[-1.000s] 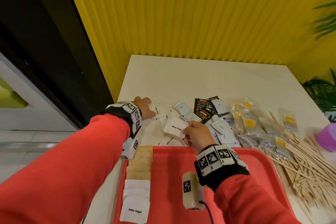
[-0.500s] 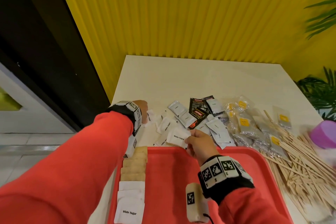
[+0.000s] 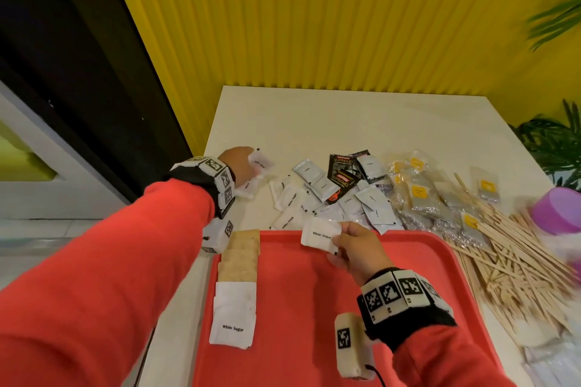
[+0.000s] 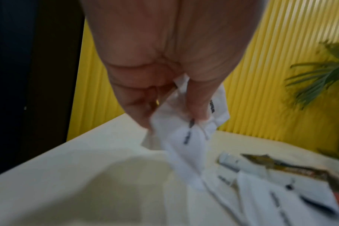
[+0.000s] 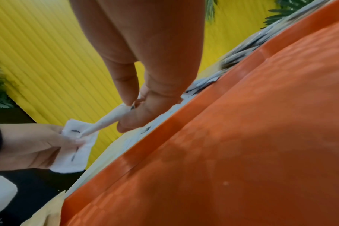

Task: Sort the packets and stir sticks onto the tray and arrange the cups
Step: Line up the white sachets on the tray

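My left hand (image 3: 242,166) grips a bunch of white sugar packets (image 3: 259,166) above the table's left edge; in the left wrist view that hand (image 4: 164,94) pinches the same packets (image 4: 186,137). My right hand (image 3: 355,248) pinches one white sugar packet (image 3: 319,234) over the far rim of the red tray (image 3: 314,339); in the right wrist view its fingers (image 5: 130,91) hold that packet (image 5: 106,120). On the tray's left side lie a row of brown packets (image 3: 240,256) and white sugar packets (image 3: 234,314). Loose packets (image 3: 330,195) cover the table beyond the tray.
Silver packets with yellow labels (image 3: 430,195) and a pile of wooden stir sticks (image 3: 515,258) lie right of the tray. A purple cup (image 3: 558,210) stands at the right edge. The cream table (image 3: 345,119) meets a yellow ribbed wall; plants stand at the right.
My right hand has drawn its white sugar packet back from the pile to above the tray's far rim. My left hand has lifted its bunch of packets off the table.
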The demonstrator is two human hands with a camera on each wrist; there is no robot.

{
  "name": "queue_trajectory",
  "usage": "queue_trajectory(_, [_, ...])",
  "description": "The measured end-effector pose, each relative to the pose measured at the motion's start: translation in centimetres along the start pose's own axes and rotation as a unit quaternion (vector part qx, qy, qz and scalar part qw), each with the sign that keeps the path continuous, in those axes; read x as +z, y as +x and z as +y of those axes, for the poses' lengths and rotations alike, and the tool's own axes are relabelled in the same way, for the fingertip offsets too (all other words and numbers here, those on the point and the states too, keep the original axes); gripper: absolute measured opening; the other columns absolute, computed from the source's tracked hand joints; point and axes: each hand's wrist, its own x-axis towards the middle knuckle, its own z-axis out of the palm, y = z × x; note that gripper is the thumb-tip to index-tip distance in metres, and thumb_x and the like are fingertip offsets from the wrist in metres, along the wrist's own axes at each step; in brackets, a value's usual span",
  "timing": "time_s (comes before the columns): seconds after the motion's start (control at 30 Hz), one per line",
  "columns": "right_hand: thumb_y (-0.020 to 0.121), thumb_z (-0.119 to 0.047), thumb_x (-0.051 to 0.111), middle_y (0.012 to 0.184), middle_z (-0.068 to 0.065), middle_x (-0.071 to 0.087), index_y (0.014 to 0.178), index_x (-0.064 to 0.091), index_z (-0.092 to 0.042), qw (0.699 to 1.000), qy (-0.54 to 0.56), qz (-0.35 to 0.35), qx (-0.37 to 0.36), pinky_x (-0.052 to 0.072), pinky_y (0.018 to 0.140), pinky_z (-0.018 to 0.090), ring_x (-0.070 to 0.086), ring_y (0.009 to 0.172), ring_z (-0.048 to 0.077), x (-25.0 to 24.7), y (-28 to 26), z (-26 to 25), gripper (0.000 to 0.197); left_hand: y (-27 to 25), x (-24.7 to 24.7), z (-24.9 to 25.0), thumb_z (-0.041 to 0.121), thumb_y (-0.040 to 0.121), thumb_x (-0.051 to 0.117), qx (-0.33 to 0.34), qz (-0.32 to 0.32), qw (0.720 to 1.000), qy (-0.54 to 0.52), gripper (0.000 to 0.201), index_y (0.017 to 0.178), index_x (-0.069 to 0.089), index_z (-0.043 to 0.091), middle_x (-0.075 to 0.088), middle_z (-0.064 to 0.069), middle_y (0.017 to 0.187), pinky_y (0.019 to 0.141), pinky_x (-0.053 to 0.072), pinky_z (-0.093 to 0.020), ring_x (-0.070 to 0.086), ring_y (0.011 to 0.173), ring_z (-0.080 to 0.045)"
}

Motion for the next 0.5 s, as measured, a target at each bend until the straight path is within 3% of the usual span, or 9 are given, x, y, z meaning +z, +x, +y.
queue_trajectory(0.1, [0.091,0.009,0.040,0.073,0.008,0.053,0.083,0.054,-0.010,1.000,0.030,-0.001,-0.003,0.049,0.043,0.016,0.050,0.049,0.008,-1.2,-1.2,0.3,0.025,-2.6,-0.6,1.6,0.014,0.090,0.054,0.045,0.074,0.992,-0.088,0.032,0.121,0.061,0.019,0.060,-0.003,0.124,0.087,0.038,-0.023,0.055,0.111,-0.022])
queue_trajectory(0.17, [0.091,0.009,0.040,0.074,0.006,0.055,0.083,0.053,-0.010,0.999,0.048,0.001,-0.013,0.049,0.044,0.014,0.051,0.051,0.007,-2.0,-2.0,0.6,0.025,-4.6,-0.2,3.1,0.015,0.088,0.060,0.065,0.092,0.982,-0.149,0.031,0.120,0.059,0.015,0.061,-0.003,0.120,0.084,0.036,-0.021,0.056,0.108,-0.020])
queue_trajectory(0.3, [0.090,0.011,0.040,0.073,0.006,0.054,0.079,0.054,-0.009,0.997,0.068,-0.004,-0.027,0.049,0.045,0.013,0.045,0.057,0.009,-3.6,-3.6,1.3,0.027,-8.3,2.8,5.9,0.015,0.082,0.068,0.087,0.031,0.978,-0.188,0.030,0.111,0.063,0.011,0.066,-0.004,0.110,0.082,0.047,-0.027,0.062,0.097,-0.021])
queue_trajectory(0.37, [0.089,0.011,0.041,0.074,0.007,0.056,0.077,0.055,-0.008,0.997,0.064,-0.019,-0.027,0.050,0.047,0.012,0.049,0.061,0.011,-4.2,-4.2,1.5,0.027,-9.5,5.0,6.9,0.016,0.078,0.072,0.084,-0.006,0.982,-0.171,0.033,0.110,0.063,0.011,0.065,-0.003,0.110,0.086,0.045,-0.028,0.061,0.102,-0.021])
queue_trajectory(0.5, [0.090,0.007,0.045,0.073,0.006,0.059,0.074,0.056,-0.009,0.998,-0.010,-0.053,-0.042,0.049,0.052,0.011,0.055,0.066,0.010,-5.2,-5.0,2.0,0.025,-11.2,8.3,7.8,0.022,0.075,0.076,0.073,-0.044,0.984,-0.159,0.052,0.124,0.059,0.013,0.060,0.001,0.124,0.095,0.039,-0.023,0.055,0.115,-0.015])
